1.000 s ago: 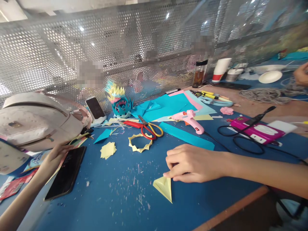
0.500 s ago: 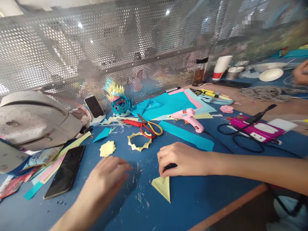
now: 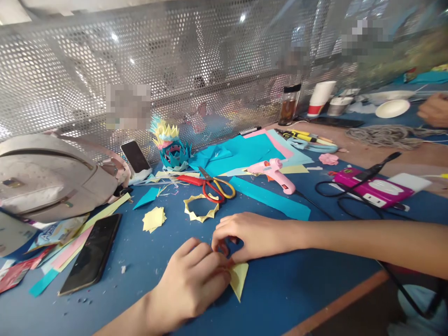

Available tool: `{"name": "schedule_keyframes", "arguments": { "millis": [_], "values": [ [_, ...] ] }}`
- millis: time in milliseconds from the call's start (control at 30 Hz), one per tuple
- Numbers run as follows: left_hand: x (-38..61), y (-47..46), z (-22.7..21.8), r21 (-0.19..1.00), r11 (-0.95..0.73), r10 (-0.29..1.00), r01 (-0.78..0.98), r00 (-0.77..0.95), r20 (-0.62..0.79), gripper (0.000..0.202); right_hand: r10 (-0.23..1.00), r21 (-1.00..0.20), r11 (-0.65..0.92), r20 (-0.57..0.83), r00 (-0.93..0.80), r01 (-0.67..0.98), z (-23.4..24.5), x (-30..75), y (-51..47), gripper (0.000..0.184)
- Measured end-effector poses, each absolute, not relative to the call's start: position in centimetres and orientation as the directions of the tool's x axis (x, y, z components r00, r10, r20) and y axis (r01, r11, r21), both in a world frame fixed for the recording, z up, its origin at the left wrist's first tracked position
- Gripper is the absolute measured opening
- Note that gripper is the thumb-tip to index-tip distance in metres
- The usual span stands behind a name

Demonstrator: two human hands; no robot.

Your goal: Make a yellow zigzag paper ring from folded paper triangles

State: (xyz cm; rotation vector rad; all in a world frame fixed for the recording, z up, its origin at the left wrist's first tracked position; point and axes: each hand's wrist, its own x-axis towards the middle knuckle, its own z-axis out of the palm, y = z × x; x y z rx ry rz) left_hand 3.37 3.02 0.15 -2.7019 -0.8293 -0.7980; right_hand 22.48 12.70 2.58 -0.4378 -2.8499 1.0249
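Note:
A small folded piece of yellow paper (image 3: 240,282) lies on the blue table, one pointed corner towards me. My right hand (image 3: 250,235) pinches its upper edge between thumb and fingers. From the left, my left hand (image 3: 196,277) closes on the same paper, its fingertips meeting those of the right and covering the left part. Beyond the hands are a zigzag ring of yellow paper (image 3: 202,208), a stack of yellow paper squares (image 3: 154,219) and scissors (image 3: 219,184) with red and yellow handles.
A pink glue gun (image 3: 275,173) rests near a blue paper strip (image 3: 269,198). At left lie a black phone (image 3: 91,252) and a backpack (image 3: 56,177). A blue and yellow paper craft (image 3: 171,147) stands at the back. A purple power strip (image 3: 374,186) is at right, with another person's hand (image 3: 434,109) beyond.
My left hand has moved right, from above bare table onto the yellow paper. My right hand has shifted slightly left, and the paper has turned a little under the fingers.

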Motion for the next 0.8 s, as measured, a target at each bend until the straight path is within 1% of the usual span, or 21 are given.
{"name": "schedule_keyframes", "arguments": {
  "millis": [100,200,300,367,433,500,567,633,733,800],
  "values": [
    [2.6,3.7,0.1,0.169,-0.805,0.559,0.569,0.630,0.539,0.017,0.298,-0.717,0.655,-0.043,-0.954,0.237,2.5,22.3,13.0,0.013],
    [1.9,4.3,-0.2,0.408,-0.741,0.670,0.533,0.550,0.497,0.021,0.380,-0.761,0.574,-0.079,-0.922,0.302,2.1,22.2,13.0,0.011],
    [1.8,4.4,-0.5,0.637,-0.590,0.802,0.496,0.449,0.393,0.026,0.464,-0.733,0.575,-0.073,-0.883,0.363,1.6,22.2,12.9,0.012],
    [2.0,4.1,-0.5,0.722,-0.435,0.895,0.538,0.346,0.282,0.021,0.500,-0.705,0.597,-0.045,-0.865,0.382,1.2,22.3,12.7,0.013],
    [2.3,3.8,-0.5,0.726,-0.287,0.956,0.625,0.236,0.175,0.012,0.521,-0.692,0.613,-0.008,-0.854,0.381,0.8,22.4,12.6,0.013],
    [2.6,3.6,-0.4,0.680,-0.207,0.977,0.703,0.188,0.103,0.010,0.526,-0.683,0.630,0.025,-0.850,0.370,0.6,22.4,12.5,0.013],
    [2.7,3.6,-0.4,0.637,-0.190,0.979,0.747,0.195,0.063,0.002,0.513,-0.669,0.658,0.063,-0.856,0.346,0.6,22.5,12.6,0.013],
    [2.8,3.7,-0.4,0.623,-0.186,0.978,0.760,0.206,0.040,0.009,0.497,-0.656,0.680,0.085,-0.864,0.327,0.6,22.5,12.7,0.012],
    [2.8,4.0,-0.3,0.631,-0.179,0.978,0.755,0.208,0.028,0.007,0.481,-0.630,0.711,0.112,-0.870,0.313,0.5,22.6,13.0,0.003],
    [2.9,4.0,-0.4,0.633,-0.184,0.977,0.752,0.211,0.032,0.006,0.461,-0.601,0.743,0.140,-0.876,0.295,0.2,22.6,13.1,0.004]
  ]
}}
